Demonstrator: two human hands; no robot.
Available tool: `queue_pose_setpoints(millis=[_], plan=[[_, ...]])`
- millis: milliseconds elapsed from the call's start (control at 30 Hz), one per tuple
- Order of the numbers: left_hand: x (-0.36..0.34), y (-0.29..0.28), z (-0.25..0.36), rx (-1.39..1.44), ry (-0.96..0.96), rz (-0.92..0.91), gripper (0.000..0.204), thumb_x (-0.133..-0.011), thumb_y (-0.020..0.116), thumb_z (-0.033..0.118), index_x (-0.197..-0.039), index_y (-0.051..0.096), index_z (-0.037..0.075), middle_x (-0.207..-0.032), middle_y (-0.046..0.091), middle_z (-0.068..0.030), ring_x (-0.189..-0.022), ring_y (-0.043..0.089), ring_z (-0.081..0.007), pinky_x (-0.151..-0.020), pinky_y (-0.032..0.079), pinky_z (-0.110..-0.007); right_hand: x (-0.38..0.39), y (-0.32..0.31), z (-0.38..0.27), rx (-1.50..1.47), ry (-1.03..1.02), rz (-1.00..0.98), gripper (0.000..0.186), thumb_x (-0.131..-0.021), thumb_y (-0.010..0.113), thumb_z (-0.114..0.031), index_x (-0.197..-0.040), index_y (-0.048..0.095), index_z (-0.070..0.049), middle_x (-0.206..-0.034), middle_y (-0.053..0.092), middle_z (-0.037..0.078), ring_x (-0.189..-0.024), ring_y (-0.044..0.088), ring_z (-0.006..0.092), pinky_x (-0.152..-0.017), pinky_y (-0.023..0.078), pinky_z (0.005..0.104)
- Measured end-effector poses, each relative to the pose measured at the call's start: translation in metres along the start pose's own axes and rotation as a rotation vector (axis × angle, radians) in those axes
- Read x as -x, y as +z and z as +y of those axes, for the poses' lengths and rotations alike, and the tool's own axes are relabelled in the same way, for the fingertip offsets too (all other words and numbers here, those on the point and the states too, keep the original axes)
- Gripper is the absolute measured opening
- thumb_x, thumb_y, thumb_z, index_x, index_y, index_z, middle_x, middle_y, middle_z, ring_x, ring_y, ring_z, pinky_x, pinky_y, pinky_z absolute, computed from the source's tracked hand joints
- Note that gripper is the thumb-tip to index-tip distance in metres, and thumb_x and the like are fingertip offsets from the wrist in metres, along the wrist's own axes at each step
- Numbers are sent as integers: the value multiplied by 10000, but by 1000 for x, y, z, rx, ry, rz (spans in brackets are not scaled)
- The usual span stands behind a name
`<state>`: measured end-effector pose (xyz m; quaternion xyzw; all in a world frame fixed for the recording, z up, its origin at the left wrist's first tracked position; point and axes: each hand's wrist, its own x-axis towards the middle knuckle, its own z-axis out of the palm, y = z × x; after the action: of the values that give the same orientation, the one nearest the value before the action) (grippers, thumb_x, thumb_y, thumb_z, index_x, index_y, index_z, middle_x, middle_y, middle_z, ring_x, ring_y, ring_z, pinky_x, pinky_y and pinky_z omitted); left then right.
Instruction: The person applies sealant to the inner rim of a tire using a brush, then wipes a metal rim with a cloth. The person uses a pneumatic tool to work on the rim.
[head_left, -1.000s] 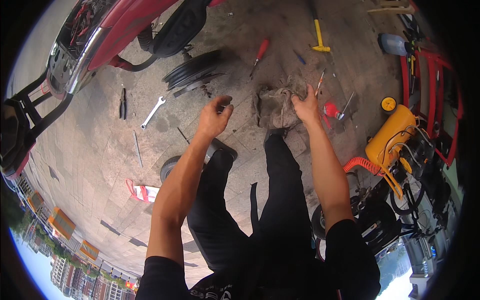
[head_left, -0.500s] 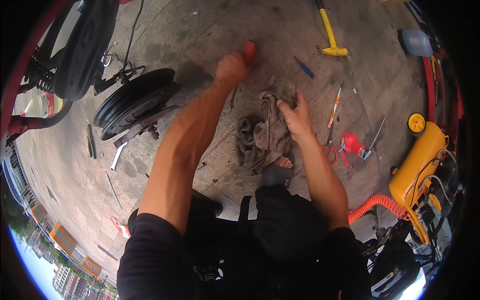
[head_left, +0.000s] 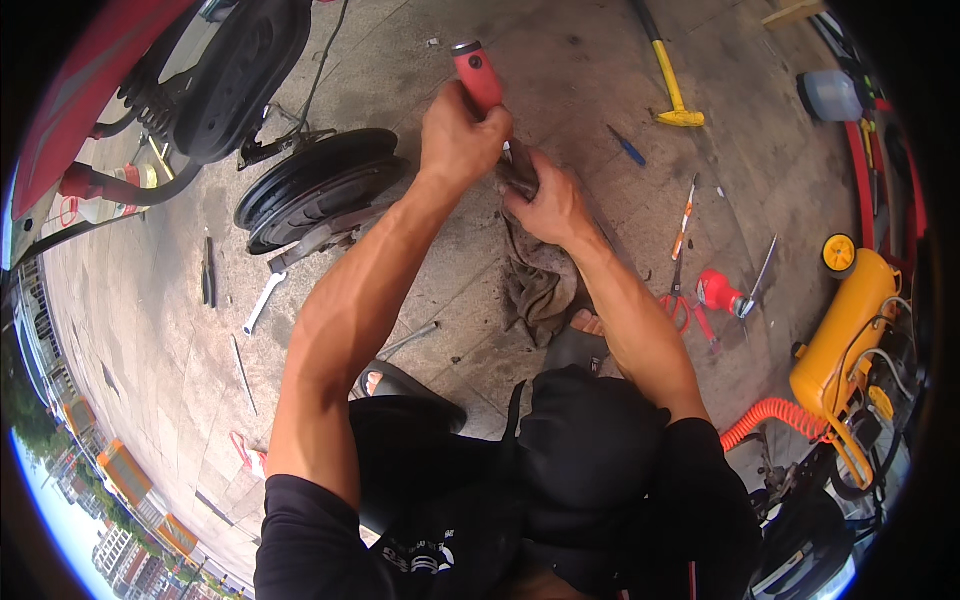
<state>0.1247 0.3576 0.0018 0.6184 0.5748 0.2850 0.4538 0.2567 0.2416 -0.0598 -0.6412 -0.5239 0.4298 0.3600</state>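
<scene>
Head view, and my left hand (head_left: pixel 462 142) is wrapped tight around a red-handled screwdriver (head_left: pixel 478 82), its black-capped end sticking out beyond my fist. Just beside it, my right hand (head_left: pixel 553 208) is clenched on a dirty grey-brown cloth rag (head_left: pixel 541 288), bunched up at the shaft; how far round it goes, I can't tell. The loose part trails down near my foot (head_left: pixel 588 323). Off left there's a round black wheel (head_left: pixel 318 192); over right, a yellow-headed hammer (head_left: pixel 682 118) lies on the paving (head_left: pixel 450 290).

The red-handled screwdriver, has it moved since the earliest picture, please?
Yes: the red-handled screwdriver has risen off the ground into the left hand, farther left of the blue tool.
</scene>
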Motion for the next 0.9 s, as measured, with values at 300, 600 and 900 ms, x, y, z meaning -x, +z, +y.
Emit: queue_pose_setpoints(millis=[300,600,900], plan=[[-16,-84,51,254,126,205,334,-808,692,146,-1007,564,-90,-819,695,-143,-670,681,-164,-643,536,-285,28,-17,10,-127,50,204,524,-894,668,-127,-1355,481,39,-1197,651,143,-1122,602,199,-958,464,337],[-3,-78,23,27,72,194,389,-766,715,208,-982,596,-93,-771,705,-143,-699,705,-218,-655,545,-335,-1,1,-85,302,-192,24,703,-779,777,-245,-1335,479,64,-1220,627,254,-1147,624,315,-955,481,369],[2,-78,18,341,6,-11,290,-869,704,188,-1016,611,-45,-891,661,-112,-772,668,-187,-656,560,-314,17,-9,-17,-362,-22,73,509,-852,708,-193,-1267,546,52,-1094,674,154,-983,655,222,-853,509,337]])
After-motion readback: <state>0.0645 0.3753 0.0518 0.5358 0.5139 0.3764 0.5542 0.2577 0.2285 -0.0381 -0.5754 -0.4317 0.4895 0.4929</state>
